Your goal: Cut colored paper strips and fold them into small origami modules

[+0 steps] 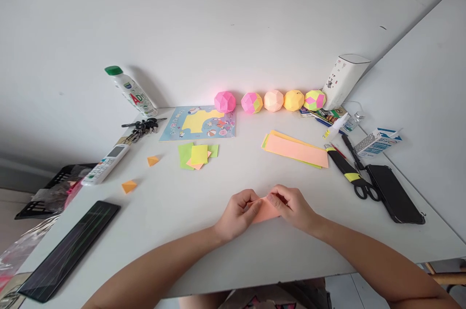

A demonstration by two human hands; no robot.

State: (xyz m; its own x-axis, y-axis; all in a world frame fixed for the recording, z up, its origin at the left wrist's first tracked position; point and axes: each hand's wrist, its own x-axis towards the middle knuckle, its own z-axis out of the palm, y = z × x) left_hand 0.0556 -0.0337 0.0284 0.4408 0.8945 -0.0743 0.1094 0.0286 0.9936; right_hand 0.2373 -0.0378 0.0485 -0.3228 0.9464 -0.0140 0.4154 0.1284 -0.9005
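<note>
A piece of peach-orange paper (266, 212) is held up near the front of the white table, with a hand at each side. My left hand (238, 214) pinches its left side, thumb on top. On the other side my right hand (292, 206) grips the upper right edge between thumb and fingers. Farther back lies a stack of long paper strips (296, 149), peach on top with orange and green beneath. Small paper squares (198, 154) in yellow, green and peach overlap left of centre. Two little folded orange paper pieces (128, 186) rest farther left.
Several faceted paper balls (274, 100) line the wall beside a blue booklet (171, 127). Scissors (347, 168), a phone (395, 192) and a glue bottle (335, 127) lie right. A bottle (133, 93), keys (142, 125), remote (106, 164) and black tablet (69, 250) are left.
</note>
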